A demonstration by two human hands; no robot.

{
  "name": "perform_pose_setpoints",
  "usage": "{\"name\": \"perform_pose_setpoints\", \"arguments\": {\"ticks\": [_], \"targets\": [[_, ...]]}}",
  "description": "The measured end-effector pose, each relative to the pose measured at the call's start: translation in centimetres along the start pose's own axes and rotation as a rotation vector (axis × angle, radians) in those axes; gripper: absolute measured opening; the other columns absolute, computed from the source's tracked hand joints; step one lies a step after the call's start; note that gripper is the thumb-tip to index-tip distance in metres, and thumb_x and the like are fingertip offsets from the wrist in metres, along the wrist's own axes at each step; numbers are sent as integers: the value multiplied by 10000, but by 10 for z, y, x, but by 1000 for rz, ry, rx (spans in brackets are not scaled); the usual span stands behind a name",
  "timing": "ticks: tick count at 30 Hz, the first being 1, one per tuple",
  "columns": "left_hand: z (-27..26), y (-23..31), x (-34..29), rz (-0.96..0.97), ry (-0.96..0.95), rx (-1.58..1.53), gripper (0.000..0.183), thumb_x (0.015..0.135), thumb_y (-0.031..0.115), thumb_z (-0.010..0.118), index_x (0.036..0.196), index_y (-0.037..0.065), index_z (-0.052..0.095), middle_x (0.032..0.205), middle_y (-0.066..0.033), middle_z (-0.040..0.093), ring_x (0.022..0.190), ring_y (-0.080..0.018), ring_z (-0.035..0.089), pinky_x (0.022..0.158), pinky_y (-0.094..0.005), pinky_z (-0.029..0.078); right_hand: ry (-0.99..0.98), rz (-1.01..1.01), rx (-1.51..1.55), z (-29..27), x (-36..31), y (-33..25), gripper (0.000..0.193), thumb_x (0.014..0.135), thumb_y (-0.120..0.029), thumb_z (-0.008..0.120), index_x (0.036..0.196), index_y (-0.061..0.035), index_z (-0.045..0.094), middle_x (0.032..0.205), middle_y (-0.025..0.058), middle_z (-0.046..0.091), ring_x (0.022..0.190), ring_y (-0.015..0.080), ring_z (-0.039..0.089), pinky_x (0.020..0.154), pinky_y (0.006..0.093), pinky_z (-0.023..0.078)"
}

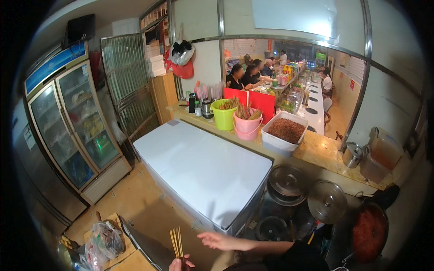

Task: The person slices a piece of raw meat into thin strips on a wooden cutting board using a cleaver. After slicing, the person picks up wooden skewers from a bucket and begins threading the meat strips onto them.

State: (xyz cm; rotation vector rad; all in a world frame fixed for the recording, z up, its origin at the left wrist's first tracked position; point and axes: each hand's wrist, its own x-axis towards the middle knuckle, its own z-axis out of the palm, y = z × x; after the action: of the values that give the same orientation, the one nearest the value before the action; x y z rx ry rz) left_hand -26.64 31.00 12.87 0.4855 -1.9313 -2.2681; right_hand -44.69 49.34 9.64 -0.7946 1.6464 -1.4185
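Low in the view, my left hand (pixel 181 263) is closed around a small bundle of thin wooden skewers (pixel 176 241) that point upward, fanned slightly apart. Just right of them my right hand (pixel 220 240) reaches in from the right, its fingers stretched out and holding nothing. A gap lies between its fingertips and the skewers. Beyond both hands stands a white chest freezer (pixel 203 165) with a flat lid. On the ledge behind it are a green bucket (pixel 224 118) and a pink bucket (pixel 247 128), both holding many thin sticks.
A white tub of brown crumbly food (pixel 284 131) sits on the ledge (pixel 323 153). Lidded pots (pixel 287 180) and a wok of red sauce (pixel 370 232) are at right. Plastic bags (pixel 106 239) lie on a wooden board at lower left; a glass-door fridge (pixel 74 122) stands behind.
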Motion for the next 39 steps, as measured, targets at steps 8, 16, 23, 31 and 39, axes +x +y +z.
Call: {"name": "perform_pose_setpoints", "arguments": {"ticks": [8,16,23,31,39], "targets": [[-36,-45,-70,-182,-142,210,329,1045,281,440,1087,62,682,710,33,587,577,-51,462,530,-211,374,-118,-183,397,144,-11,97,500,1037,-228,480,1478,-46,330,1423,67,450,1205,150,497,1019,315,427],[-25,-47,-70,-328,-278,125,317,1028,291,494,1028,64,715,663,45,585,549,-55,463,505,-211,359,31,-16,581,135,-52,52,389,1041,-257,474,1360,-36,503,1245,70,583,1154,141,531,978,289,427],[-7,-41,-56,-232,-200,344,287,1013,316,528,905,66,622,639,39,538,542,-57,439,496,-221,347,79,-52,462,125,-34,105,324,1014,-258,545,1248,-36,569,1108,50,620,1069,127,572,933,285,456],[22,-51,-2,-352,-329,429,248,993,272,572,957,32,622,740,-4,604,636,-75,511,563,-244,422,265,121,597,78,-37,121,313,1012,-282,545,1156,-16,627,1065,35,653,1003,119,607,869,260,480],[44,-93,68,-336,-387,424,290,979,179,561,1209,18,634,908,-56,699,739,-118,602,685,-271,504,515,227,589,-23,-49,86,347,998,-308,566,1159,-10,644,1047,65,685,914,146,647,834,283,519]]}}
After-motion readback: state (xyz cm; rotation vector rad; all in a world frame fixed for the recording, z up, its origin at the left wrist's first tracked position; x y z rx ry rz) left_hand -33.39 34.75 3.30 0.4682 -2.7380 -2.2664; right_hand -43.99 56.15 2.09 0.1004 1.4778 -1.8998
